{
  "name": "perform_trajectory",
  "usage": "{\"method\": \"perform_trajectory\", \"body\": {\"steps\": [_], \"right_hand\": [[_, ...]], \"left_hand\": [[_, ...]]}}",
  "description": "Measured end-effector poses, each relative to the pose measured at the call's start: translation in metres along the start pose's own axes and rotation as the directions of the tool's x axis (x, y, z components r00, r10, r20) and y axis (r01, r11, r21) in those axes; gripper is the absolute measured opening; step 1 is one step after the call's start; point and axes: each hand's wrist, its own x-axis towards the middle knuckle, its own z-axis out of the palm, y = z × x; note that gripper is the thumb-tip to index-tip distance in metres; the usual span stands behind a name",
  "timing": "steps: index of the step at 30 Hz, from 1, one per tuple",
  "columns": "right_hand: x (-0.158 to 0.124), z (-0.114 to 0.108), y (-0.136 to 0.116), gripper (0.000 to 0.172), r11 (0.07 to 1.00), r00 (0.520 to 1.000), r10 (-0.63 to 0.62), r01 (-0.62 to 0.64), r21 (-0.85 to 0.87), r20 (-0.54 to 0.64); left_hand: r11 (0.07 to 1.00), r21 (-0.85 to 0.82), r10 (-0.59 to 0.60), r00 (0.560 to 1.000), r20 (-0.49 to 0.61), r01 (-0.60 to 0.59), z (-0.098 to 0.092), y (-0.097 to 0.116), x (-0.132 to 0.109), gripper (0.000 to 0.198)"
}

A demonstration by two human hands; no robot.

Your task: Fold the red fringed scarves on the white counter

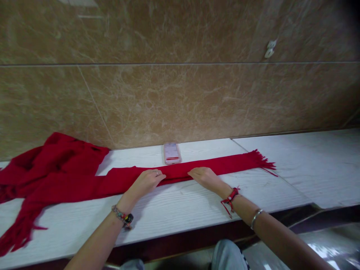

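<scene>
A long red scarf (236, 162) lies folded into a narrow strip along the white tabletop, its fringed end spread at the right. Its other part is bunched in a loose heap at the left, with another fringe hanging toward the front edge. My left hand (149, 180) pinches the strip's near edge around its middle. A short way to the right, my right hand (204, 176) has its fingers closed on the same near edge. Between the two hands the layers of cloth part slightly.
A phone (171, 153) lies on the white tabletop (168, 212) just behind the strip, close to the brown marbled wall (174, 101). A small white fitting (270, 49) is on the wall at upper right. My knees show below the front edge.
</scene>
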Motion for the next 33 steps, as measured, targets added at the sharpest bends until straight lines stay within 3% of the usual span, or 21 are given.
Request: {"method": "perform_trajectory", "body": {"steps": [7, 14, 19, 25, 33], "right_hand": [[-0.004, 0.001, -0.001, 0.026, 1.000, 0.999, 0.013, -0.012, -0.022, 0.049], [-0.004, -0.002, -0.001, 0.025, 1.000, 0.999, -0.005, 0.005, -0.010, 0.044], [-0.004, -0.001, -0.001, 0.024, 1.000, 1.000, -0.013, 0.013, -0.018, 0.025], [-0.004, 0.003, 0.000, 0.022, 0.999, 1.000, -0.027, 0.027, -0.039, -0.012], [-0.001, 0.000, -0.001, 0.024, 0.999, 0.999, -0.032, 0.030, -0.032, -0.043]], "left_hand": [[0.998, 0.062, 0.022, 0.998, 0.051, -0.025, 0.000, 0.007, 0.001, 0.021], [0.993, -0.076, -0.084, 0.987, 0.138, 0.095, -0.007, 0.001, -0.014, 0.027], [0.988, -0.046, -0.138, 0.978, 0.158, 0.146, -0.011, -0.007, -0.020, 0.027], [0.992, 0.030, -0.122, 0.990, 0.072, 0.120, -0.015, -0.018, -0.039, 0.020], [0.982, 0.185, 0.052, 0.998, -0.044, -0.043, -0.017, -0.028, -0.071, 0.020]]}}
